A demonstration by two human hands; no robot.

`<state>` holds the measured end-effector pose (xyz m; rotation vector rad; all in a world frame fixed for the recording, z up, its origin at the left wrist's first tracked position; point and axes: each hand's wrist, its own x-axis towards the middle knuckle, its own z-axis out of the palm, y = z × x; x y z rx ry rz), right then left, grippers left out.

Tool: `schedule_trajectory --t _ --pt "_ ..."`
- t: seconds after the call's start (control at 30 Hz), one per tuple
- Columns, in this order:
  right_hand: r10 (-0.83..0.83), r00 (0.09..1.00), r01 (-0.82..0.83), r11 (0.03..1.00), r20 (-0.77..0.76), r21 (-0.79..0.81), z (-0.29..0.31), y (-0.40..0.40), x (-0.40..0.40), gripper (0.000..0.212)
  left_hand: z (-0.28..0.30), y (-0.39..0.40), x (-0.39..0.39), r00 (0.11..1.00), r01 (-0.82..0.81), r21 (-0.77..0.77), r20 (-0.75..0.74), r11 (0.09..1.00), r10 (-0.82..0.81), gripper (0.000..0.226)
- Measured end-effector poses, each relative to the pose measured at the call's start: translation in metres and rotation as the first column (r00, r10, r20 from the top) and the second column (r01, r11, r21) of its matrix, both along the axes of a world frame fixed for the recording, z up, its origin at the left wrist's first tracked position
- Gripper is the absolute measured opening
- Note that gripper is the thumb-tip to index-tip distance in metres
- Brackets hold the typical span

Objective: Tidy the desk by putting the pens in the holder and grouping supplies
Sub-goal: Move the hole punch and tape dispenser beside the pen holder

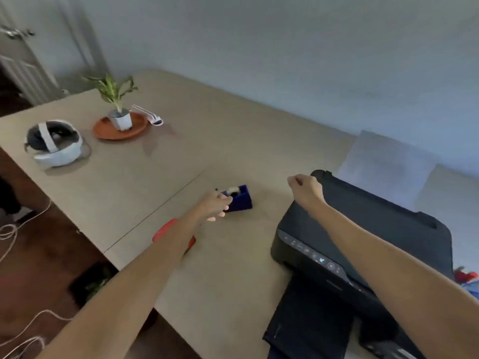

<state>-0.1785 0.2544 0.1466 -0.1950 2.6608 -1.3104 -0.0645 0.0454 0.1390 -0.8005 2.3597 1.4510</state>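
Note:
A dark blue tape dispenser (242, 200) with a white roll sits on the beige desk (207, 141) near its middle. My left hand (215, 206) reaches out to it, and its fingers close around the dispenser's left end. A small dark tip shows just above those fingers; I cannot tell what it is. My right hand (305, 189) hovers as a closed fist over the back left corner of the printer, with nothing visible in it. A red object (166, 229) lies on the desk, mostly hidden under my left forearm. Several white pens (149, 115) lie far left behind the plant.
A black printer (363, 242) fills the desk's right side. Far left stand a potted plant (118, 110) on an orange saucer (103, 129) and a white headset (55, 143). White sheets (386, 161) lean at the back right. Cables trail on the floor to the left.

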Motion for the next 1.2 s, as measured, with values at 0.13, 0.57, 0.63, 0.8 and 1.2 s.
schedule_trajectory --t 0.13,0.57,0.63,0.8,1.2 --pt "0.097 0.993 -0.1 0.994 0.074 0.048 -0.028 -0.077 -0.003 0.025 -0.04 -0.081 0.031 0.996 -0.065 -0.229 0.052 0.971 0.079 0.018" --pt "0.436 0.889 -0.419 0.657 0.138 0.627 -0.143 -0.177 -0.069 0.07 -0.135 -0.177 0.045 0.944 -0.041 0.016 0.328 0.999 0.034 0.013" --pt "0.475 0.873 -0.423 0.626 0.11 0.655 -0.151 -0.179 -0.075 0.06 -0.135 -0.179 0.041 0.94 -0.048 0.055 0.341 0.997 0.026 0.016" --pt "0.454 0.863 -0.494 0.67 0.221 0.554 -0.151 -0.178 -0.066 0.051 -0.139 -0.188 0.043 0.941 -0.092 0.133 0.335 0.987 0.043 0.009" --pt "0.418 0.907 -0.336 0.791 -0.05 0.512 -0.019 -0.115 -0.054 0.047 -0.03 -0.136 0.003 0.998 0.051 0.227 0.031 0.973 -0.059 0.008"
